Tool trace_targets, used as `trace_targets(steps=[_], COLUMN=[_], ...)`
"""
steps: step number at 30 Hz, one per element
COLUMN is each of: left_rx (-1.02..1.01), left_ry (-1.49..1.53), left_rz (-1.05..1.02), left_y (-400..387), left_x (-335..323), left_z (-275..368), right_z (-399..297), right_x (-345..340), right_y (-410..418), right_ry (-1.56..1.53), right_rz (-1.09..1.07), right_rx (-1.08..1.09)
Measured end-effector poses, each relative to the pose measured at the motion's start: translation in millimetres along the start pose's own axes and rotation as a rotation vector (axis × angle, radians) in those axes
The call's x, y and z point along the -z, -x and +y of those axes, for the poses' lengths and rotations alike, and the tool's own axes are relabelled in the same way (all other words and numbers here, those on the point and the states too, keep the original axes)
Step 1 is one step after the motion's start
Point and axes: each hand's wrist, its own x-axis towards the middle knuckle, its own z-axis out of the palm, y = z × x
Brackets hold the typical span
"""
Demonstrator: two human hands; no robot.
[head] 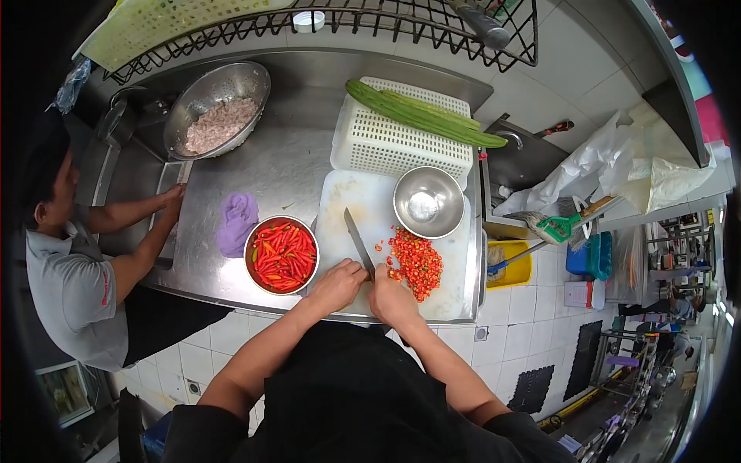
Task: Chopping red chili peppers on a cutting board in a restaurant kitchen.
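My right hand is closed on the handle of a kitchen knife, whose blade points away from me over a white cutting board. Just left of it, my left hand rests at the board with its fingers curled close to the blade's lower part; whether they pinch a chili is hidden. Chopped red chilies lie heaped right of the knife. A metal bowl of whole red chilies stands left of my left hand. An empty-looking steel bowl sits on the board's upper right.
Green long gourds lie on an upturned white perforated basket. A purple cloth is left of the chili bowl. Farther back, a steel colander holds pale minced food. A co-worker stands at the left sink. A wire rack hangs above.
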Motion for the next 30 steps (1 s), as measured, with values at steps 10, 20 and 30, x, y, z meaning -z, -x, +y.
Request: trace_targets(steps=[10, 20, 30], left_rx=[-0.024, -0.084, 0.02], left_ry=[-0.058, -0.018, 0.052], left_rz=[-0.061, -0.008, 0.151], left_y=[3, 7, 20], left_x=[1, 1, 0], left_z=[-3, -6, 0], right_z=[13, 16, -8], right_x=[-12, -21, 27], right_y=[-16, -19, 22], right_ry=[-0.052, -0.156, 0.01], right_rz=[0.081, 0.16, -0.065], right_rx=[0.078, 0.152, 0.046])
